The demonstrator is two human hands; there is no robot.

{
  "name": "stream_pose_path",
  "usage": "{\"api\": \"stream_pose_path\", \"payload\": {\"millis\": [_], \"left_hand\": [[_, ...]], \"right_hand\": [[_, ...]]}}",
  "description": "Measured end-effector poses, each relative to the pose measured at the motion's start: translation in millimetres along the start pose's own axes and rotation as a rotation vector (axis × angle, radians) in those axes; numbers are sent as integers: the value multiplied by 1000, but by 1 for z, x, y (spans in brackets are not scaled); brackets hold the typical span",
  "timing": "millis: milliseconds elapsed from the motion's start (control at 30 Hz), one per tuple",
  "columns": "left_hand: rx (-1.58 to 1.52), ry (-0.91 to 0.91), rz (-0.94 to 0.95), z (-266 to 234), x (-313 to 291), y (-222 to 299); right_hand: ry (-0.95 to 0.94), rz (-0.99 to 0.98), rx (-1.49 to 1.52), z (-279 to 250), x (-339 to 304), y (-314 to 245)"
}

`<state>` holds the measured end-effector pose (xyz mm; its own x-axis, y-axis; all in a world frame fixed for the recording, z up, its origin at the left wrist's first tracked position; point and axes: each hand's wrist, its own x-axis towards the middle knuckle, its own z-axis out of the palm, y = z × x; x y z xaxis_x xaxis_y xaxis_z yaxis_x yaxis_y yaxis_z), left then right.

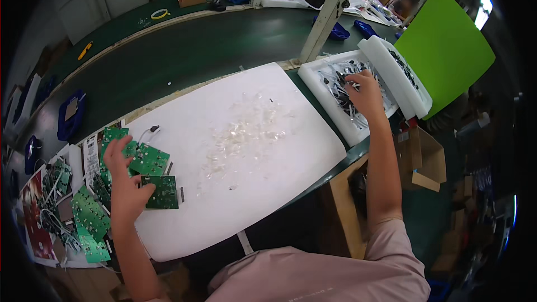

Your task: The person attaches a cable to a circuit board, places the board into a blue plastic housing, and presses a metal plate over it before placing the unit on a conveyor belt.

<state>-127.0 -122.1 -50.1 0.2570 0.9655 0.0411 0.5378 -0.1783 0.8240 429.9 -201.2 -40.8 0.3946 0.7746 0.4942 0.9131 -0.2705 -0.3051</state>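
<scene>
My left hand (127,190) is over the left end of a white sheet (190,218), its fingers stretched and spread. Its thumb touches the edge of a green circuit board (162,194); two more circuit boards (150,159) (116,133) lie just beyond. A short white lead with a dark end (150,131) rests behind them. On the right, my right hand (366,94) reaches into a white foam box (351,133) filled with small black and pale parts (338,86). Its fingers are pinched together among these parts; what they hold is too small to make out.
Clear plastic bits (246,131) are scattered mid-sheet. More boards (89,212) and tangled cables (53,212) crowd the far left. A second foam tray (411,89) leans on the box, beside a green panel (447,50). A metal post (330,17) rises behind; a cardboard box (422,159) stands lower right.
</scene>
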Motion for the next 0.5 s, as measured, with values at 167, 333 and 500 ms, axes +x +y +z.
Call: {"api": "stream_pose_path", "payload": {"millis": [167, 333, 500], "left_hand": [[-95, 343, 46, 12, -26, -19], [-230, 421, -8, 19, -52, -49], [-386, 460, -55, 22, -76, -68]], "right_hand": [[-123, -86, -94, 13, 6, 2], [205, 102, 531, 9, 7, 4], [314, 132, 1088, 2, 11, 3]]}}
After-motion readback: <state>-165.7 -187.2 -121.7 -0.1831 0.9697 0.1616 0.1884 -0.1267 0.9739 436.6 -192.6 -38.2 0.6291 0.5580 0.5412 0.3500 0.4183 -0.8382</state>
